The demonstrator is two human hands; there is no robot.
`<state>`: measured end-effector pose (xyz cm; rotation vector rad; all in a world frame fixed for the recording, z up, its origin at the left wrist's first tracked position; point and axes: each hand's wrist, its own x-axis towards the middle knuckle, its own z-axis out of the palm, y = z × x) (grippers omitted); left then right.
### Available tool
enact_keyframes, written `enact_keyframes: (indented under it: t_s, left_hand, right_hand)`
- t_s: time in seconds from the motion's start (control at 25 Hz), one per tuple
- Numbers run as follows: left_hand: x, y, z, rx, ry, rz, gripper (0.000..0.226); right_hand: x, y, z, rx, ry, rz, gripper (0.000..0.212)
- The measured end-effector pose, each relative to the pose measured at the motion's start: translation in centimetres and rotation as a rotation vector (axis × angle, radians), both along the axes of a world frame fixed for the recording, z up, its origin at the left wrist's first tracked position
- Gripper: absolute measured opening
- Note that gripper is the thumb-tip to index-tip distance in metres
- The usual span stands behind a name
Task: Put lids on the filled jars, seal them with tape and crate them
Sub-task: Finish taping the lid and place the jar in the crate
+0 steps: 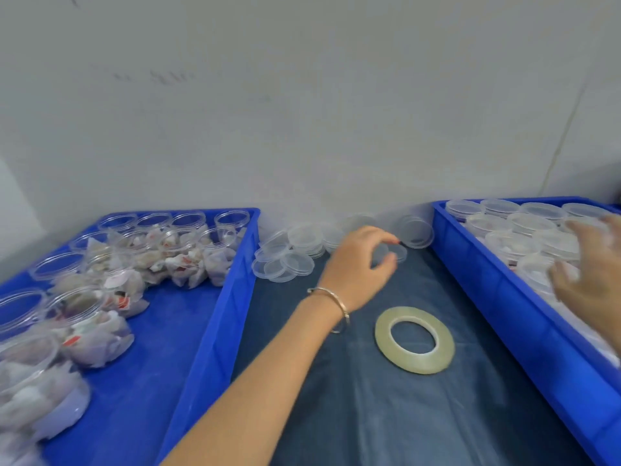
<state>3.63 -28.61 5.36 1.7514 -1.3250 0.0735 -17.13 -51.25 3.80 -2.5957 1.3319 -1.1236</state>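
The left hand [361,264] reaches forward over the dark blue table cover [386,415], its thumb and fingers pinching a clear plastic lid [393,253] at the edge of the loose pile of lids [292,255] heaped against the wall. A thin bangle [336,306] sits on that wrist. The right hand [588,274] hangs with fingers spread and relaxed, holding nothing, over the lidded jars [524,230] packed into the blue crate on the right [497,297]; it is blurred. A roll of clear tape [415,340] lies flat on the cover between the two crates, just near the left wrist. The blue crate on the left [215,331] holds open jars of wrapped packets [97,317], none with lids.
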Motion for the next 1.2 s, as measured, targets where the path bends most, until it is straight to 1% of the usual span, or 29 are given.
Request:
enact_keyframes:
  t_s: [0.04, 0.08, 0.12, 0.2, 0.28, 0.36, 0.4, 0.48, 0.52, 0.56, 0.64, 0.72, 0.76, 0.84, 0.92, 1.0, 1.08, 1.16, 1.2]
  left_hand:
    - [1.5, 1.5, 0.2, -0.043, 0.045, 0.095, 0.015]
    - [2.7, 3.0, 0.3, -0.062, 0.087, 0.180, 0.014]
    - [3.8, 4.5, 0.4, -0.061, 0.115, 0.253, 0.015]
    - [5.6, 7.5, 0.2, -0.026, 0.125, 0.362, 0.017]
    - [7.0, 10.8, -0.3, 0.004, 0.118, 0.460, 0.019]
    - [8.2, 14.2, -0.7, 0.016, 0.059, 0.607, 0.022]
    - [8.9, 15.9, -0.8, 0.049, 0.000, 0.707, 0.024]
    - [10.4, 18.9, -1.3, 0.201, -0.125, 0.915, 0.034]
    - [10.9, 20.2, -1.7, 0.287, -0.148, 1.013, 0.039]
    - [11.4, 21.1, -2.0, 0.367, -0.130, 1.095, 0.043]
    - [12.0, 22.5, -2.7, 0.510, -0.007, 1.204, 0.057]
    - [12.6, 23.1, -3.1, 0.608, 0.136, 1.249, 0.068]
    - [12.9, 23.3, -3.2, 0.635, 0.185, 1.258, 0.070]
    - [13.3, 23.5, -3.5, 0.674, 0.237, 1.273, 0.068]
    - [13.7, 23.7, -3.8, 0.709, 0.250, 1.287, 0.064]
    - [14.1, 23.8, -4.0, 0.738, 0.210, 1.272, 0.053]
    - [14.4, 23.8, -4.0, 0.756, 0.162, 1.242, 0.036]
    - [14.0, 23.6, -3.7, 0.713, 0.092, 1.276, 0.024]
    - [13.7, 23.5, -3.4, 0.655, 0.049, 1.303, 0.019]
  right_hand:
    - [2.3, 2.8, 0.2, -0.105, -0.028, 0.128, 0.048]
    - [4.8, 6.5, 0.6, -0.137, -0.058, 0.285, 0.042]
    - [7.6, 10.5, 0.9, -0.108, -0.099, 0.451, 0.039]
    - [12.6, 17.4, 0.3, 0.054, -0.125, 0.724, 0.039]
    - [16.4, 23.7, -1.3, 0.227, -0.130, 0.929, 0.043]
    - [19.1, 29.0, -2.6, 0.373, -0.138, 1.083, 0.049]
    - [20.2, 31.2, -3.1, 0.430, -0.121, 1.131, 0.053]
    - [21.7, 33.9, -4.2, 0.451, -0.025, 1.173, 0.058]
    - [22.1, 34.4, -4.7, 0.409, 0.051, 1.175, 0.058]
    - [22.4, 34.6, -5.1, 0.370, 0.116, 1.171, 0.057]
    - [22.5, 34.3, -5.2, 0.366, 0.171, 1.175, 0.051]
    - [22.3, 33.8, -5.2, 0.348, 0.185, 1.183, 0.046]
    - [22.2, 33.8, -5.2, 0.322, 0.197, 1.187, 0.045]
    - [21.9, 33.9, -5.0, 0.293, 0.203, 1.202, 0.044]
    - [21.9, 33.9, -4.9, 0.275, 0.205, 1.209, 0.043]
    - [21.9, 33.9, -4.8, 0.263, 0.211, 1.211, 0.043]
    - [22.0, 33.8, -5.0, 0.254, 0.203, 1.212, 0.042]
    - [22.0, 33.8, -5.2, 0.260, 0.189, 1.220, 0.042]
    - [22.0, 33.8, -5.3, 0.281, 0.174, 1.230, 0.043]
